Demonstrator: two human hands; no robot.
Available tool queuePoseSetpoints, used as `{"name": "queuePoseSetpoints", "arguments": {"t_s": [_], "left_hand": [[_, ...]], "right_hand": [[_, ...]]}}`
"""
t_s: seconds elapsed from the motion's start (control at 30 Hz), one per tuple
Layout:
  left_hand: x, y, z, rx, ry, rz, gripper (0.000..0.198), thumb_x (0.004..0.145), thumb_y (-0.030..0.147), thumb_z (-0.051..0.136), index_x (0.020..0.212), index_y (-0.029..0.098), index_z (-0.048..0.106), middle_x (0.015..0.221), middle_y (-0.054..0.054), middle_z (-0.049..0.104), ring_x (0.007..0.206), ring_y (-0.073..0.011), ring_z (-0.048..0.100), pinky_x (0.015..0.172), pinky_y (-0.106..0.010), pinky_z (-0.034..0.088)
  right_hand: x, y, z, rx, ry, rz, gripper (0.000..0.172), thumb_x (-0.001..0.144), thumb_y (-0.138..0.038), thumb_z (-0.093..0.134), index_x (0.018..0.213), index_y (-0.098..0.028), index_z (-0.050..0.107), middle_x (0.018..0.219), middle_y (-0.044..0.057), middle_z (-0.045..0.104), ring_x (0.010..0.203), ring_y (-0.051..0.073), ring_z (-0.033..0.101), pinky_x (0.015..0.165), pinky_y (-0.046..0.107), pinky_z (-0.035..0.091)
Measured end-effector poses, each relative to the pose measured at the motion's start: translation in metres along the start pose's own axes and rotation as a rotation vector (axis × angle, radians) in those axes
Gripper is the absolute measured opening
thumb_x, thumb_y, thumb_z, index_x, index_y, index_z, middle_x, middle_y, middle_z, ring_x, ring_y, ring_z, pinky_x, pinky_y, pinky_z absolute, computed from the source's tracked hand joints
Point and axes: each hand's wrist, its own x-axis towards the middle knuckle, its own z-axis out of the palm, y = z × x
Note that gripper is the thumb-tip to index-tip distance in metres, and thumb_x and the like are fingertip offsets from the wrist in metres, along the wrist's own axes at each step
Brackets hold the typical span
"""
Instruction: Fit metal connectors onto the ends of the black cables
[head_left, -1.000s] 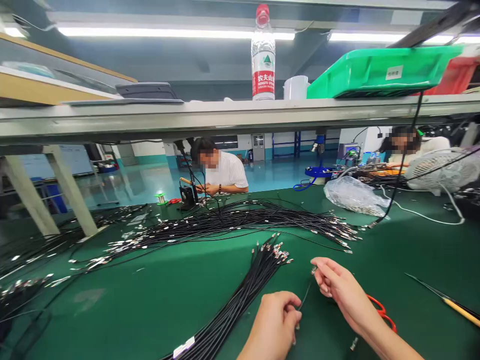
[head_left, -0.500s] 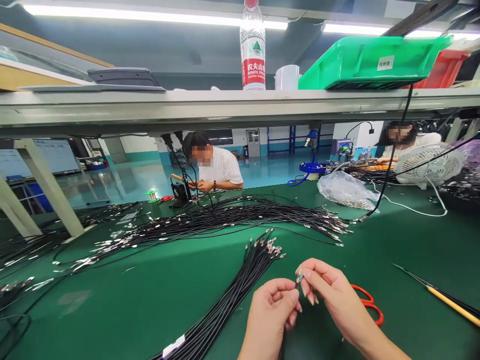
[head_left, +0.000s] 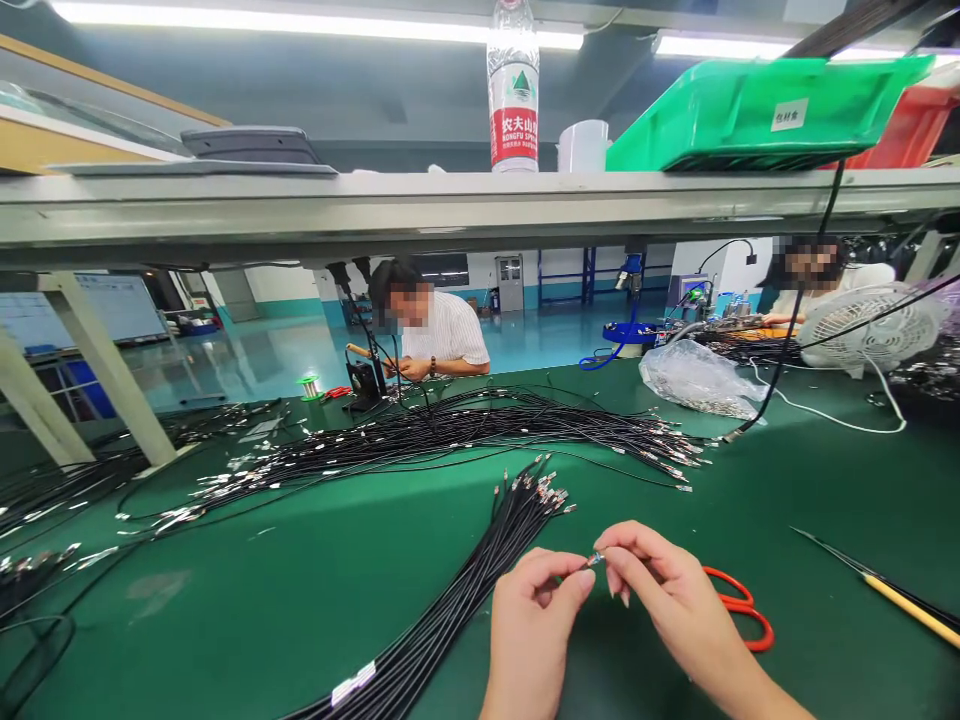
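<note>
Between finger and thumb, my left hand [head_left: 534, 620] pinches a black cable close to its stripped end [head_left: 595, 560], where small blue and whitish wires show. My right hand [head_left: 664, 590] has its fingertips closed on those fine wires from the other side. Most of the held cable is hidden behind my left hand. Left of my hands lies a bundle of black cables [head_left: 457, 600] with bare, coppery ends fanned out at the top. Red-handled scissors [head_left: 750, 610] lie partly covered by my right hand and wrist.
A long heap of black cables [head_left: 465, 430] stretches across the green table [head_left: 262, 600]. Tweezers [head_left: 829, 550] and a yellow-handled tool [head_left: 911, 608] lie at right. A plastic bag [head_left: 697, 378] and fan [head_left: 870, 325] stand behind. Overhead runs a shelf [head_left: 420, 215]. A person [head_left: 442, 325] works opposite.
The cable end has tipped from nearly upright to a more level angle between my fingertips. My left hand has turned slightly with it. The view has shifted slightly.
</note>
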Motion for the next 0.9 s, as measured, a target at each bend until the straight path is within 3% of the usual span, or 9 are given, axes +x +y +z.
{"name": "queuePoseSetpoints", "arguments": {"t_s": [0.13,0.33,0.73,0.9], "left_hand": [[-0.002,0.000,-0.001,-0.015,-0.081,-0.025,0.024,0.066,0.035,0.066,0.059,0.012,0.065,0.056,0.002,0.045,0.045,-0.0063,0.036,0.045,-0.022,0.025],[-0.001,-0.008,0.001,-0.249,-0.144,-0.171,0.030,0.066,0.041,0.066,0.063,0.011,0.061,0.046,0.007,0.031,0.045,-0.0046,0.020,0.045,-0.022,0.012],[-0.002,-0.010,-0.002,-0.354,-0.186,-0.205,0.027,0.069,0.036,0.066,0.065,0.011,0.058,0.051,0.006,0.033,0.047,-0.0042,0.020,0.046,-0.022,0.009],[-0.002,-0.005,-0.003,-0.271,-0.171,-0.190,0.026,0.070,0.036,0.066,0.077,0.011,0.063,0.052,0.007,0.030,0.048,-0.0049,0.018,0.047,-0.022,0.012]], "right_hand": [[-0.002,-0.002,0.000,-0.158,0.031,-0.022,0.035,0.083,-0.049,0.044,0.063,-0.020,0.048,0.056,-0.003,0.044,0.056,0.013,0.042,0.056,0.025,0.035],[-0.002,-0.004,0.002,-0.158,0.017,0.000,0.039,0.083,-0.049,0.041,0.057,-0.020,0.041,0.052,-0.004,0.038,0.052,0.012,0.036,0.051,0.024,0.031],[-0.003,-0.004,0.006,-0.062,0.000,0.034,0.038,0.082,-0.049,0.042,0.058,-0.020,0.040,0.051,-0.005,0.036,0.050,0.011,0.034,0.049,0.024,0.028],[-0.004,-0.004,0.006,-0.070,-0.001,0.051,0.039,0.081,-0.052,0.042,0.058,-0.021,0.039,0.050,-0.005,0.036,0.050,0.011,0.032,0.049,0.025,0.027]]}}
